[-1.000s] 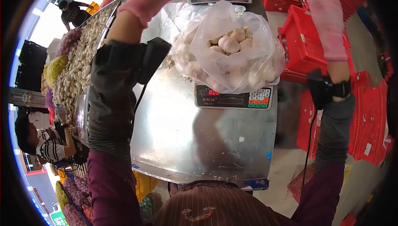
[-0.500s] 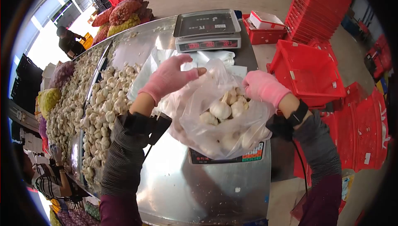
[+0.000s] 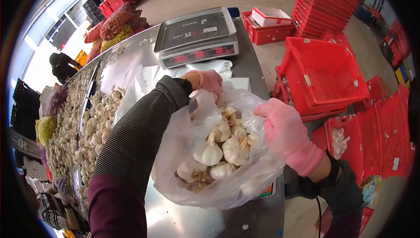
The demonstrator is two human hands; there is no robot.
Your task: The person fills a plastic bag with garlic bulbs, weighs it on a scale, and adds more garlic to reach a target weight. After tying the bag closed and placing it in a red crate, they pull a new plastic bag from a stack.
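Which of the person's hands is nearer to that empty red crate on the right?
Right. The right hand grips the bag's rim just beside the red crate; the left hand holds the bag's far rim, farther from it.

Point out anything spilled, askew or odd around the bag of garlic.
Nothing looks damaged. The clear plastic bag of garlic covers the small scale's keypad. Both pink-gloved hands, left hand and right hand, grip its rim. Small white scraps litter the steel table.

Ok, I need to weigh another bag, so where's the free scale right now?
In the head view the empty scale sits at the far end of the steel table, beyond the bag of garlic and left of the red crates.
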